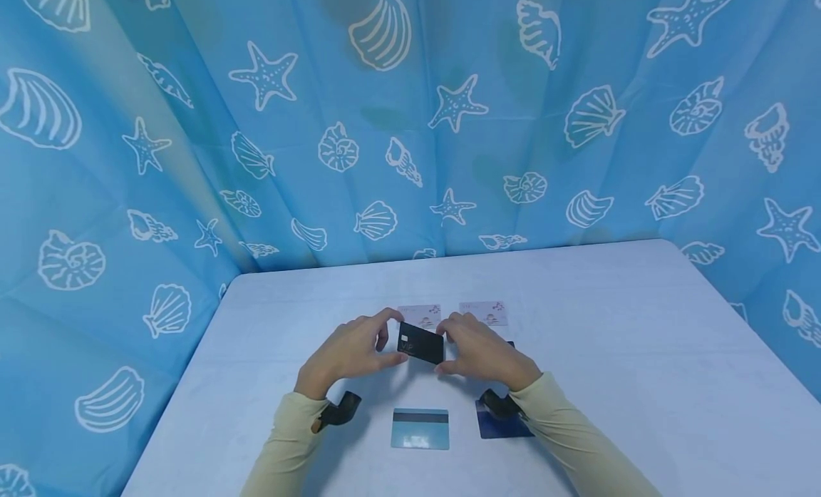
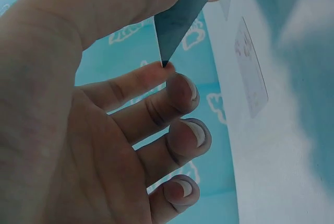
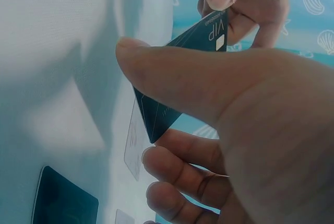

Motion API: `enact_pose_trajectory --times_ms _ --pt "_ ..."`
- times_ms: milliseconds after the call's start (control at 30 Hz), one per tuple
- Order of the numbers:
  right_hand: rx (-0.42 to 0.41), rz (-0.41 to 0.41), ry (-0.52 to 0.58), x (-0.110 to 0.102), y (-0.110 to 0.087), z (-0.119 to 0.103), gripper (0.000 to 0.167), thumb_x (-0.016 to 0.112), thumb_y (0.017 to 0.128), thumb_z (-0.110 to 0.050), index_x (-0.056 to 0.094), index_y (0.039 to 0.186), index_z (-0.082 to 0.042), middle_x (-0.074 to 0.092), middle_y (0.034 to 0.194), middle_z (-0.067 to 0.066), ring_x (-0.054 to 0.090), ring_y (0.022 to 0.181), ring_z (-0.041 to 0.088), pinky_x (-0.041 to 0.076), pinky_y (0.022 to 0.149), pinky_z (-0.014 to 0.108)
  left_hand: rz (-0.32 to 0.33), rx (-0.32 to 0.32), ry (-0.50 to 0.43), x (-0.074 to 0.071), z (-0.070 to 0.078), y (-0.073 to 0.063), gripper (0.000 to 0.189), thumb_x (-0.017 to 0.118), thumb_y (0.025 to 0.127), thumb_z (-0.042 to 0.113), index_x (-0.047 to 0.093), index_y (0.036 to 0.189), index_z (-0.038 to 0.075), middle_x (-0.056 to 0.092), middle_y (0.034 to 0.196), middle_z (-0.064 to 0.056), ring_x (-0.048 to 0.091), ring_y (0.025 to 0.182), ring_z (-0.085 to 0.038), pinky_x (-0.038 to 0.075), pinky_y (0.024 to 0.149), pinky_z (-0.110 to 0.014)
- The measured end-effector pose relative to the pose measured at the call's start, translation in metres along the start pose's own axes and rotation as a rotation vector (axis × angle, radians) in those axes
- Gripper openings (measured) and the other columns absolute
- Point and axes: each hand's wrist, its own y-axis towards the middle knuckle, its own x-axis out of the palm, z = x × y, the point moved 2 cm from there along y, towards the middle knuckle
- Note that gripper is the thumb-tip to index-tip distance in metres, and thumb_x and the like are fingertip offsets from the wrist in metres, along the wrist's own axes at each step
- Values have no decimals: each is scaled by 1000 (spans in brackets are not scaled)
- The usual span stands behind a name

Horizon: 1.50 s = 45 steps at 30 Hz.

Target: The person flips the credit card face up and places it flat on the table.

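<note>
A black card [image 1: 420,343] with a chip and "VIP" lettering is held up between both hands, tilted, above the white table. My left hand [image 1: 351,353] pinches its left end between thumb and index finger; in the left wrist view the other fingers curl loosely below the card [image 2: 182,18]. With thumb and fingers, my right hand [image 1: 482,351] grips the opposite end. In the right wrist view the thumb crosses the front of the card [image 3: 156,114]. Two pale pink cards, a left one [image 1: 420,314] and a right one [image 1: 490,313], lie just beyond the hands.
Nearer on the table [image 1: 256,426] lies a light blue card [image 1: 420,431] with a dark stripe. A dark blue card [image 1: 503,427] is partly covered by the right wrist's black strap-on piece [image 1: 500,404]. Another dark card [image 1: 511,344] peeks out behind the right hand. A blue shell-patterned curtain [image 1: 385,126] hangs behind.
</note>
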Motion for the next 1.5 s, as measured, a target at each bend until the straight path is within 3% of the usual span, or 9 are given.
enact_pose_trajectory --times_ms 1233,1500 --pt "0 -16 -22 0 2 1 60 92 78 -32 67 126 -7 64 106 3 52 98 18 50 90 40 -80 -66 57 11 -7 6 59 85 85 36 61 135 17 58 79 0 54 67 -16 43 62 -31" --pt "26 -33 -24 2 2 1 62 92 78 -33 67 128 -7 65 112 4 53 101 19 50 95 40 -88 -67 65 14 -8 7 59 86 84 37 62 135 17 59 81 1 55 69 -15 44 63 -31"
